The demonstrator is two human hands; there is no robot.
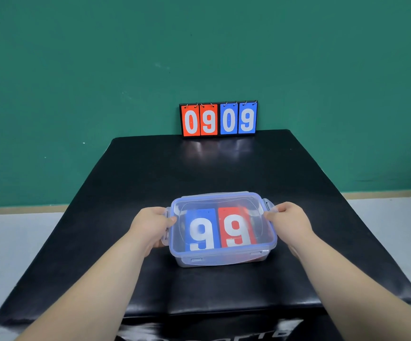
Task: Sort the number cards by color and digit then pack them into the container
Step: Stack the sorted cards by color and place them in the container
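Here I see the lidded clear container (220,260) near the middle of the black table (224,168), with a blue 9 card (200,232) on its left and a red 9 card (236,230) on its right. My left hand (150,225) curls around the left clasp (166,238), and my right hand (290,217) pinches the right clasp (268,204).

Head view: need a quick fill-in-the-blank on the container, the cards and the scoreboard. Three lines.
1. Inside the container, the blue card lies to the ____ of the red card.
2. Both of these cards show the digit ____.
3. The scoreboard at the far edge of the table reads ____.

Missing words: left; 9; 0909
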